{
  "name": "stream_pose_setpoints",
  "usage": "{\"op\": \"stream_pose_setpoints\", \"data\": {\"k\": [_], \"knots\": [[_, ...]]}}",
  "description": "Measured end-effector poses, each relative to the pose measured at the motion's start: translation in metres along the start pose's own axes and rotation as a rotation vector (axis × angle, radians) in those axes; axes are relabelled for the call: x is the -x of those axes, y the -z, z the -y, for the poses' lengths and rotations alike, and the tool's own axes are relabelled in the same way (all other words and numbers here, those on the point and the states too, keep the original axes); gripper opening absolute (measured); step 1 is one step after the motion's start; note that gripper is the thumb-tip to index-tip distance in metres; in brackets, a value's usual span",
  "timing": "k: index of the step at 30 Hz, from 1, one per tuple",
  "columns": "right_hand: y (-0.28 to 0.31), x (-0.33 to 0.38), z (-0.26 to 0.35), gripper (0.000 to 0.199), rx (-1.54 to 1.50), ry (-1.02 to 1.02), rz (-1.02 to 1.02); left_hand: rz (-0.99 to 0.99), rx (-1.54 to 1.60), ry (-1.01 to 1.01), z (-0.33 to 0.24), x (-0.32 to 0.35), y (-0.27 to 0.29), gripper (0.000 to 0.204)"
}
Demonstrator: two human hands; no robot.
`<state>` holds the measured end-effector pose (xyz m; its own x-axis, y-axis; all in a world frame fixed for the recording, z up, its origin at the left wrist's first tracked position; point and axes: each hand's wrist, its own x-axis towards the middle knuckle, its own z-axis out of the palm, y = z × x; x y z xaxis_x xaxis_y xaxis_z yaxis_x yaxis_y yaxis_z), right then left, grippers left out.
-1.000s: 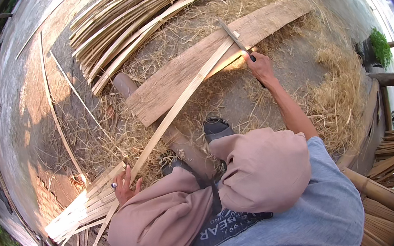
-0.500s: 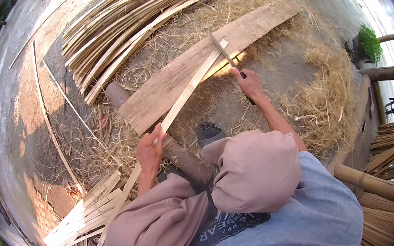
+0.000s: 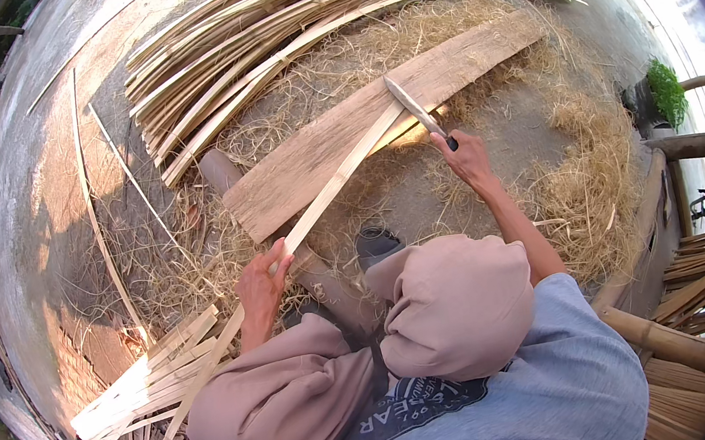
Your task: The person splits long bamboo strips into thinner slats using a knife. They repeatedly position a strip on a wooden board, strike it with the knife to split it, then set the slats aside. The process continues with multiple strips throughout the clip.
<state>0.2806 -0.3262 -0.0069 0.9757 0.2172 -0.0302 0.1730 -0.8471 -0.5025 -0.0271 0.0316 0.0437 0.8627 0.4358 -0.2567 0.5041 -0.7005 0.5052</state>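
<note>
We take the step in hand to be shaving or thinning a pale wooden strip (image 3: 335,182) with a knife (image 3: 413,103) over a wide board (image 3: 294,170). The strip lies aslant just left of the frame's middle, its upper stretch over the board.

Our left hand (image 3: 261,275), left of centre and low, is closed around the strip, thumb uppermost. Our right hand (image 3: 463,156), right of centre, is wrapped around the knife's dark handle. The blade lies across the strip's far end; whether its edge bites into the wood, we cannot tell.

As we judge it, the next move calls for a firm left grip and a shallow, even blade angle — with the strip steadied so that it neither twists nor slides off the board.

The strip's long axis runs from the lower left toward the upper middle. Its far end points up and right, meeting the blade; the near part passes under our left hand and seems to go on past the left knee (image 3: 283,404) — down toward the loose slats (image 3: 140,391) at lower left. The knife lies the other way, its tip toward the upper left.
</note>
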Motion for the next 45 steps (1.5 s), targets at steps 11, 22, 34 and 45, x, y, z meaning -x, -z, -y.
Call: {"op": "stream_pose_setpoints", "data": {"k": [11,22,34,45], "knots": [[-0.027,-0.009,0.112,0.042,0.009,0.755,-0.275,0.101,-0.087,0.104,-0.014,0.052,0.144,0.043],[-0.091,0.065,0.241,0.040,-0.183,0.863,0.308,-0.336,-0.162,0.034,0.031,0.063,0.105,0.059],[-0.100,0.103,0.270,0.038,-0.015,0.916,0.332,-0.440,0.561,0.274,0.017,0.009,0.009,0.033],[-0.083,0.091,0.273,0.038,-0.161,0.765,0.414,-0.391,1.272,0.628,0.035,0.062,-0.008,0.050]]}}
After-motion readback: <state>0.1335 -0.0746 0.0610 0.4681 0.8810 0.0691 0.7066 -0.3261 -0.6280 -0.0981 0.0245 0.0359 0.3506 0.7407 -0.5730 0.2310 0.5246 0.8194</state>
